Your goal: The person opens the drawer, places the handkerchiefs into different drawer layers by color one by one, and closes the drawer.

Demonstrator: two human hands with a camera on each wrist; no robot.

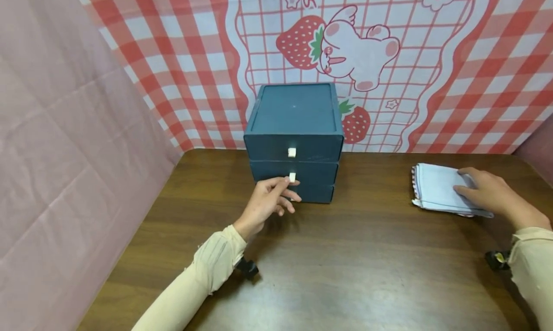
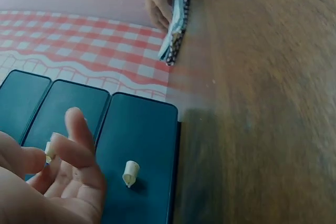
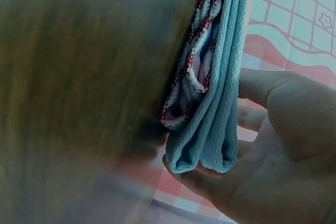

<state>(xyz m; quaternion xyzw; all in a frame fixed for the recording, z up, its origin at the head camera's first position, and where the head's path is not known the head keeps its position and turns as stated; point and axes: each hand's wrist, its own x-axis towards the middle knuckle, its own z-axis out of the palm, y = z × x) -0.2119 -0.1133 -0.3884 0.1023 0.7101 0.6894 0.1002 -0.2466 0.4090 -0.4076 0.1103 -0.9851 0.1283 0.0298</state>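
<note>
A dark teal three-drawer box stands on the table against the back cloth. My left hand is at its front, thumb and forefinger pinching the white knob of the middle drawer, the other fingers spread loosely. In the left wrist view the fingers partly cover that knob. To the right lies a folded light blue cloth, with a red-and-white patterned cloth layered against it. My right hand grips their right end, with fingers on both sides of the folds in the right wrist view.
All three drawers look closed; the top one has its own white knob, and the bottom knob shows in the left wrist view. A red-and-white checked cloth hangs behind the brown table. Pink fabric hangs at the left.
</note>
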